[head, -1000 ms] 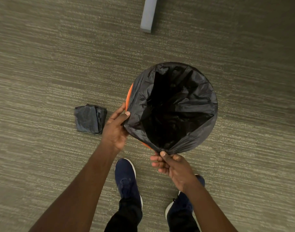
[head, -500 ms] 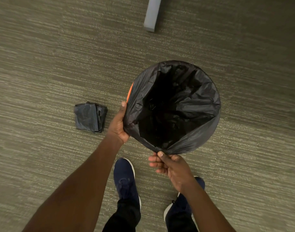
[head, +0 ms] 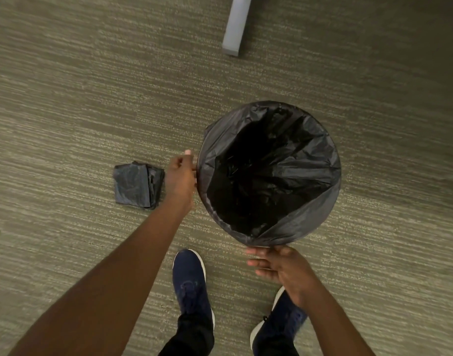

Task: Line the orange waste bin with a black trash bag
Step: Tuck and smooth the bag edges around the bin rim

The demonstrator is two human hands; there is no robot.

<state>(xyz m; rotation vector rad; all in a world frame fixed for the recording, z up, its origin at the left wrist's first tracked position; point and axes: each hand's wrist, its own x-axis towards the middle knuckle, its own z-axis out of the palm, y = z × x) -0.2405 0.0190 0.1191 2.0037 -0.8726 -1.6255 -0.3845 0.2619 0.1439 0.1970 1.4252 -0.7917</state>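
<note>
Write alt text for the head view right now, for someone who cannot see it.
A black trash bag is stretched over the round bin's whole rim, with the left hand at its left edge and the right hand at its near edge. A folded dark bag lies on the carpet to the left.

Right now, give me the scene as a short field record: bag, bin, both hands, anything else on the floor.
bag: black trash bag open, mouth folded out over the whole rim
bin: orange waste bin fully covered by the bag, no orange showing
left hand: at the bag's left edge, grip not clear
right hand: at the near edge, fingers spread, not pinching
spare: folded black bags on the carpet, left of the bin
other: grey leg at top; two navy shoes
</note>
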